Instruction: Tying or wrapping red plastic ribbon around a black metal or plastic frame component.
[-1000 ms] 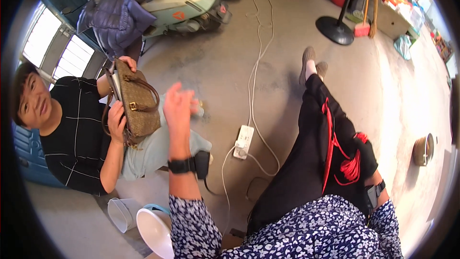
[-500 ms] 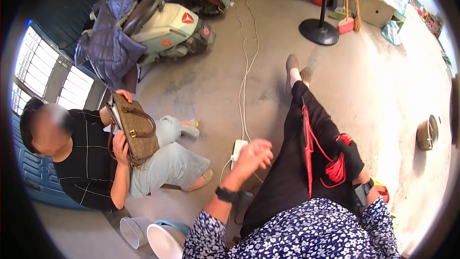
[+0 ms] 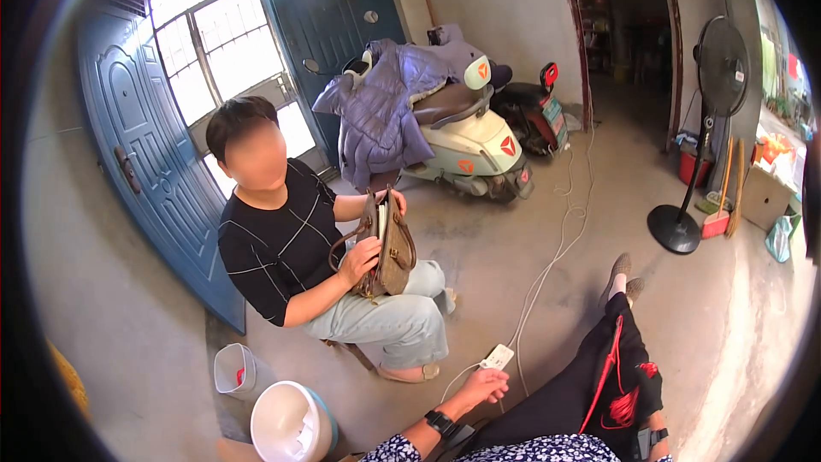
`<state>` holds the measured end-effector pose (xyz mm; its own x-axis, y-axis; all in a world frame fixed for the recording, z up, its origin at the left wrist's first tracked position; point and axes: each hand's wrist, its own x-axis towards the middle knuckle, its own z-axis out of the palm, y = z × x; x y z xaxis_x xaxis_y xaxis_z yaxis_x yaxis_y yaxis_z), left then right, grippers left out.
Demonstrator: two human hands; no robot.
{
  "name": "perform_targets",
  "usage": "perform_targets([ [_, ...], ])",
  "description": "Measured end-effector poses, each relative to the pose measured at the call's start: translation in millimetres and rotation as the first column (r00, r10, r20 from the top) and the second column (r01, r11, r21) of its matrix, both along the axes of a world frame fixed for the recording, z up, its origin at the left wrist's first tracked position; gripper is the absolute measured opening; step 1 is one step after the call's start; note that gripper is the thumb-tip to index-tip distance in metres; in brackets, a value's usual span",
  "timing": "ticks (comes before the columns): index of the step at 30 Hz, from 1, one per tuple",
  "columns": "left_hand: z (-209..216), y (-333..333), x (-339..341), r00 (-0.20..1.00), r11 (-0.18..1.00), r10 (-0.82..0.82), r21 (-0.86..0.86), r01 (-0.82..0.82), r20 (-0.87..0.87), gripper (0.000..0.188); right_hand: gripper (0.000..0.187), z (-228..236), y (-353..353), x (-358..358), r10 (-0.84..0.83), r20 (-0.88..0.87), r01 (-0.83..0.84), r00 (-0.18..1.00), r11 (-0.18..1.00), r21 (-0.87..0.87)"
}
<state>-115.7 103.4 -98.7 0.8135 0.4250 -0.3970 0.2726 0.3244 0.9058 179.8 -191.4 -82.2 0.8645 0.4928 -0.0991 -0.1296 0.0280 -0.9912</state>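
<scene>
My left hand is held in the air with loosely bent fingers and nothing in it. It appears just in front of a white power strip on the floor. My right hand, seemingly in a black glove, rests on my dark trousers and blends into them. A bunch of red cord with a tassel comes out of it; the fingers themselves are hard to make out. Along my leg lies a red braided cord.
To the left a seated person holds a brown handbag on the lap. Nearby stand a white bucket and a small bin. Farther off are a scooter, a black fan and a red dustpan. White cables cross the floor.
The view has tilted up and turned left, showing more of the door, the scooter and the fan. My left hand's fingers are more curled. The seated person's handbag is now more upright.
</scene>
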Motion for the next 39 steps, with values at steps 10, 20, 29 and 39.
perform_targets([
  [10,-16.1,-19.9,-18.5,0.996,0.986,-0.053,-0.163,0.042,-0.066,0.028,0.008,16.1,10.5,-5.8,-0.053,0.030,0.055,0.998,0.996,-0.068],
  [20,-17.3,-23.1,-22.2,0.996,0.983,-0.047,-0.182,0.031,-0.082,0.030,0.010,17.0,4.6,-10.7,-0.041,0.027,0.041,0.999,0.999,-0.029],
  [29,-14.2,-23.8,-23.9,0.994,0.989,-0.059,-0.143,0.045,-0.096,0.030,0.011,-0.6,3.5,-2.6,-0.051,0.002,0.051,0.999,0.998,-0.040],
  [39,-16.7,-24.9,-23.0,0.995,0.988,-0.047,-0.151,0.033,-0.089,0.028,0.006,27.4,10.6,-16.1,-0.019,0.037,0.020,0.999,1.000,-0.023],
])
